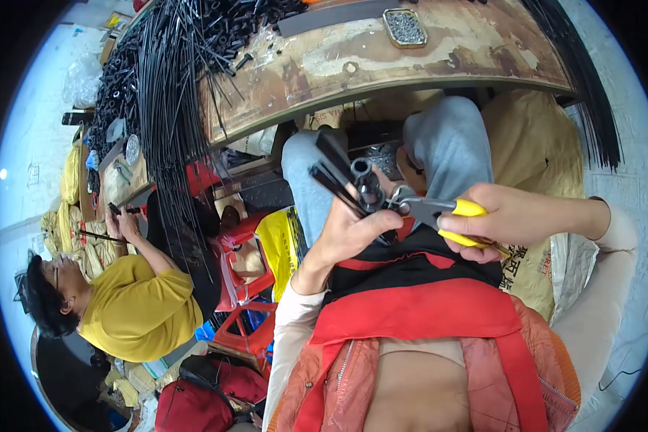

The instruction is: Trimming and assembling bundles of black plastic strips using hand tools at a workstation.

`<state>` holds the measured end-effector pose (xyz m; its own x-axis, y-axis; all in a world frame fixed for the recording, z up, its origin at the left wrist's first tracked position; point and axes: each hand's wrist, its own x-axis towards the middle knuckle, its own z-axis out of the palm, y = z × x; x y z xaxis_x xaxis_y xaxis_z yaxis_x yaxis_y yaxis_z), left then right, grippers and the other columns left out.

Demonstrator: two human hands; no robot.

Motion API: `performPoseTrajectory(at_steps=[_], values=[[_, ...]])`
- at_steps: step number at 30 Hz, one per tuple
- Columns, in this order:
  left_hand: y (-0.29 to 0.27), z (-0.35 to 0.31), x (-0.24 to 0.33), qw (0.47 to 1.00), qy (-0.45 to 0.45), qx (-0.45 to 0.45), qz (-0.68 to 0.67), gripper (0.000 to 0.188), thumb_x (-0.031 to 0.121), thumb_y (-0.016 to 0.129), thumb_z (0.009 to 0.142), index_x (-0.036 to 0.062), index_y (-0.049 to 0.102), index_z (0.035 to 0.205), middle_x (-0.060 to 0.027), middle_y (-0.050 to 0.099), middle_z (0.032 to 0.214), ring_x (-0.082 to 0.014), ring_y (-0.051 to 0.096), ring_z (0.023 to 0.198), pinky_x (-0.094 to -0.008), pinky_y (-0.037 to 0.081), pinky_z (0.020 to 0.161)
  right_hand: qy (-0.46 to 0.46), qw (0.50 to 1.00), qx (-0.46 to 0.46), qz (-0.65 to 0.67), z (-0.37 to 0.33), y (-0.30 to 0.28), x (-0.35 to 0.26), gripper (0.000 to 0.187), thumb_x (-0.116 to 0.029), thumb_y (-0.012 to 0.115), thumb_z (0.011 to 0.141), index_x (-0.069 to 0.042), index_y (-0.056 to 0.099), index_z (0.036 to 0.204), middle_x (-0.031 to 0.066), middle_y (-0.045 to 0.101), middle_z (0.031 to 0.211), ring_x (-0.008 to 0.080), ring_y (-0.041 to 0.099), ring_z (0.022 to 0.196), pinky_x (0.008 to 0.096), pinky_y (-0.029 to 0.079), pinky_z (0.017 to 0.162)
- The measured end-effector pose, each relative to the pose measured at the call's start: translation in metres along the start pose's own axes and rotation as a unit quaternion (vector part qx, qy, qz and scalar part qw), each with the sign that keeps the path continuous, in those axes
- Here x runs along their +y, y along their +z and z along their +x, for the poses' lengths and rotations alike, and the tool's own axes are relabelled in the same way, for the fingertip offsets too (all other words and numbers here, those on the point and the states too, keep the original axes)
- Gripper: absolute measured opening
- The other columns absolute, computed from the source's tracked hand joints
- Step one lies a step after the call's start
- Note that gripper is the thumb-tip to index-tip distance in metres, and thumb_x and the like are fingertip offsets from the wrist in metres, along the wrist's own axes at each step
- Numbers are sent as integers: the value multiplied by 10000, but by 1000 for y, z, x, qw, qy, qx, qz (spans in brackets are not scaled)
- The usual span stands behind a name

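My left hand [353, 230] is closed around a black tubular part [369, 189] whose round hollow end points up. Several thin black strips [331, 173] stick out of the same grip toward the upper left. In my right hand [515, 216] is a pair of yellow-handled pliers [432, 209], fingers wrapped around the handles. The metal head of the pliers meets the side of the tubular part, close to my left thumb; its jaws are too small to make out exactly. Both hands are held above my lap.
Ahead is a worn wooden table [324, 83] bearing a small tray [405, 27] of metal pieces, a heap of black parts [216, 36] and long black strips [169, 108] hanging over its edge. A co-worker in yellow [144, 302] sits at left, near a red stool [248, 331].
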<state>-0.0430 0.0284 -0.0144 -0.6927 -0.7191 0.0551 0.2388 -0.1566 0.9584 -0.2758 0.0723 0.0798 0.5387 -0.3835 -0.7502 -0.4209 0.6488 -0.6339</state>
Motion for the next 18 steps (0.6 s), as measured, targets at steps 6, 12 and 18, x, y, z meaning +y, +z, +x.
performPoseTrajectory(at_steps=[6, 12, 18], values=[[-15, -3, -24, 994, -22, 111, -8, 290, 31, 627, 818, -18, 551, 1093, -37, 553, 868, -117, 514, 767, -264, 427, 736, -142, 971, 137, -139, 33, -17, 15, 267, -254, 554, 953, -4, 554, 859, 67, 588, 708, 159, 560, 601, 295, 443, 571], [-16, 28, -29, 990, 5, 108, -94, 336, 271, 521, 989, 19, 447, 1199, -11, 432, 772, -100, 397, 671, -246, 365, 617, -296, 599, 551, -500, 77, -161, -7, 198, -66, 574, 792, -41, 611, 985, 158, 643, 914, 323, 640, 867, 435, 500, 694], [-22, 36, -38, 989, -4, 113, -95, 297, 277, 512, 996, 6, 471, 1111, -5, 422, 745, -97, 382, 661, -250, 337, 594, -156, 561, 564, -585, 107, -199, -29, 189, -69, 588, 759, -75, 614, 946, 110, 657, 880, 325, 648, 821, 453, 507, 698]])
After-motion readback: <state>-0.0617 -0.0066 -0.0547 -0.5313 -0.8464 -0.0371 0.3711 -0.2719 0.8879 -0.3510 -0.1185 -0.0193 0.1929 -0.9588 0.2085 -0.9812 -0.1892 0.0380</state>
